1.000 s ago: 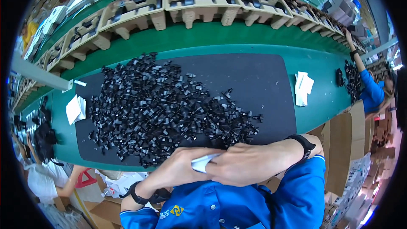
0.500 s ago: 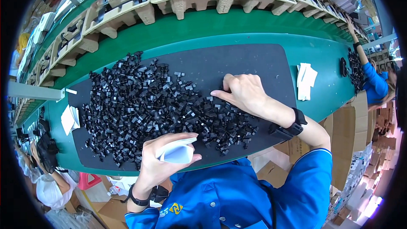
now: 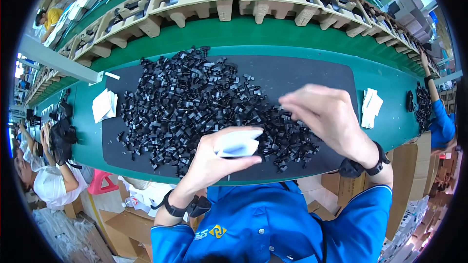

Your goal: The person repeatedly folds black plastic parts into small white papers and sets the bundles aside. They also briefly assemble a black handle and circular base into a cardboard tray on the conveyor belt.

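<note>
Green bench (image 3: 243, 34), dark mat (image 3: 312, 70) on it, big heap of small black plastic parts (image 3: 195, 97) spread over the mat. Left hand (image 3: 219, 158) at the mat's near edge, clenched on a thin white bag or sleeve (image 3: 238, 143). Looks light, limp and likely slippery, so pinch it by the edge near the opening. Right hand (image 3: 326, 114) hovers blurred over the heap's right side, fingers curled; can't tell if it's holding a part. White paper stacks (image 3: 105, 105) sit at both mat ends

Bright even overhead light, soft shadows, right hand (image 3: 325, 117) motion-blurred, heavy fisheye bend w/ black rim.
</note>
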A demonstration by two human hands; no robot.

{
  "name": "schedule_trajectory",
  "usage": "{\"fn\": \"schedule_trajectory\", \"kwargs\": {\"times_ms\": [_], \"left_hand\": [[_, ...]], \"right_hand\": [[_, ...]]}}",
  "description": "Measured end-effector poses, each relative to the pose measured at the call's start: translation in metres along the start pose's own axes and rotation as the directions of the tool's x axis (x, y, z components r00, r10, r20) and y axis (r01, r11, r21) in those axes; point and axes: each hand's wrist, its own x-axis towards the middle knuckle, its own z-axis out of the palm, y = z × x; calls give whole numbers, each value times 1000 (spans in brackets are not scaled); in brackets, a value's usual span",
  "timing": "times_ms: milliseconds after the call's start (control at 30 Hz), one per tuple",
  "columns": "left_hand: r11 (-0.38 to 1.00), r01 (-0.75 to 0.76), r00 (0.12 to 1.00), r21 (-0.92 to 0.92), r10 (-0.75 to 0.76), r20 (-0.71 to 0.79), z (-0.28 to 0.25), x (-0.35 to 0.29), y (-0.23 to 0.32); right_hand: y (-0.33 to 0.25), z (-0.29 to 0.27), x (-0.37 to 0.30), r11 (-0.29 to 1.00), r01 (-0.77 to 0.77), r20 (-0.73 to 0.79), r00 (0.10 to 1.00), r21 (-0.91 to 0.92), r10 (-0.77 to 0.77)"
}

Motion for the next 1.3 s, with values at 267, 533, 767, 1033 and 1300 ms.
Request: {"fn": "schedule_trajectory", "kwargs": {"times_ms": [267,533,767,1033,1300], "left_hand": [[994,-4,993,-113,-10,-115,-17,-15,-4],[998,-52,991,-44,47,-122,-21,-14,-8],[996,-14,994,-92,4,-110,-16,-5,-6],[986,-165,986,-8,165,-10,-14,0,-11],[928,-315,949,197,307,71,-12,0,0]], "right_hand": [[47,34,-6,937,-11,58,998,-349,34],[77,47,11,894,-59,166,975,-445,147],[95,44,10,871,213,277,956,-442,-93],[58,25,12,978,66,8,998,-199,-66],[-64,10,-13,927,374,-24,927,-31,-375]]}}
